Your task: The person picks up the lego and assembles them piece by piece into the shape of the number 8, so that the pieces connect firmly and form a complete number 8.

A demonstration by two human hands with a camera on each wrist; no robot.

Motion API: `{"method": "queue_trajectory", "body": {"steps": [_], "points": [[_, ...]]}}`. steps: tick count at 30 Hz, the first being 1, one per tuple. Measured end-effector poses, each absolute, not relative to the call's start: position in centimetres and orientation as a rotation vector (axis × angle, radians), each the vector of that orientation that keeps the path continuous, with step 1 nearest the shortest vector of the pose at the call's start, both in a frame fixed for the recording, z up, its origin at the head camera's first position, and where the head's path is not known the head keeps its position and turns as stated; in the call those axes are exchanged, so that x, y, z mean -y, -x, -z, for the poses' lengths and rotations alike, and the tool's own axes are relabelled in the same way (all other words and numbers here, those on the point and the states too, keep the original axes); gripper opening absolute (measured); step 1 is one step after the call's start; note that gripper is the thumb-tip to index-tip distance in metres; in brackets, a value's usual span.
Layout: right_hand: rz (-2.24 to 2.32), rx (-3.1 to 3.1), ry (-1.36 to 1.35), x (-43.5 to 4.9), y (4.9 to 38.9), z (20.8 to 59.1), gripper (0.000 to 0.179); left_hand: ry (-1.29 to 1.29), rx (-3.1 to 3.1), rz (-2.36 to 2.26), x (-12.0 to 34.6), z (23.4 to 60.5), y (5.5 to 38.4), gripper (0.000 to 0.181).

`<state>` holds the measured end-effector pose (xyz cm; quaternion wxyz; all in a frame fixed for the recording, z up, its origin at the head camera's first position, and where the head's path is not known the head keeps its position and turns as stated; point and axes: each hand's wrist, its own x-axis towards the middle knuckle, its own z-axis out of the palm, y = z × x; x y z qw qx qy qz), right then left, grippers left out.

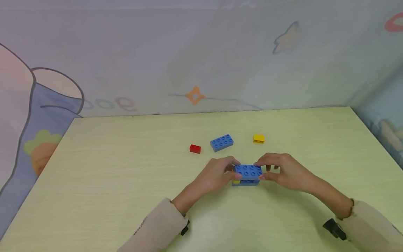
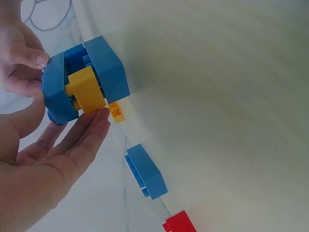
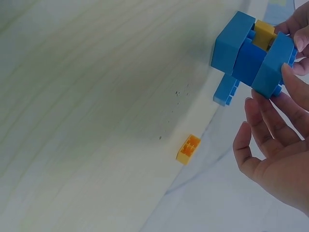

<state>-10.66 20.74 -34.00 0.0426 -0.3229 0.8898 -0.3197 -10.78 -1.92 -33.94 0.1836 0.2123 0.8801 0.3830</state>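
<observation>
A long blue eight-stud brick (image 1: 249, 170) lies across the top of a small stack in the head view. My left hand (image 1: 216, 174) pinches its left end, thumb in front and fingers behind. At the other end, my right hand (image 1: 289, 172) holds it between thumb and fingers. Beneath are a small yellow brick (image 2: 88, 91) on the left and a darker blue brick (image 3: 249, 63) on the right. Both stand on another long blue brick (image 2: 108, 67). In the left wrist view, yellow studs show in a gap under the top brick.
Behind the stack lie a small red brick (image 1: 195, 149), another long blue brick (image 1: 222, 142) and a small yellow brick (image 1: 259, 139), tipped with its hollow side showing. The pale wooden table (image 1: 126, 168) ends at a printed cloth backdrop (image 1: 220, 52).
</observation>
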Motion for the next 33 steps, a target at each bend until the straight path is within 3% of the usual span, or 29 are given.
{"method": "queue_trajectory", "body": {"steps": [16,24,33], "points": [[0.974,-2.721,0.982,-20.78,10.60,34.03,0.029,-0.642,-2.541,-1.001,1.85,34.89,10.84,0.041],[0.925,-2.676,1.368,-21.09,10.76,34.72,0.062,-0.647,-2.600,-0.954,1.54,34.78,10.93,0.034],[0.838,-2.647,1.486,-20.69,11.03,34.22,0.056,-0.645,-2.579,-0.941,1.71,34.74,10.93,0.037]]}}
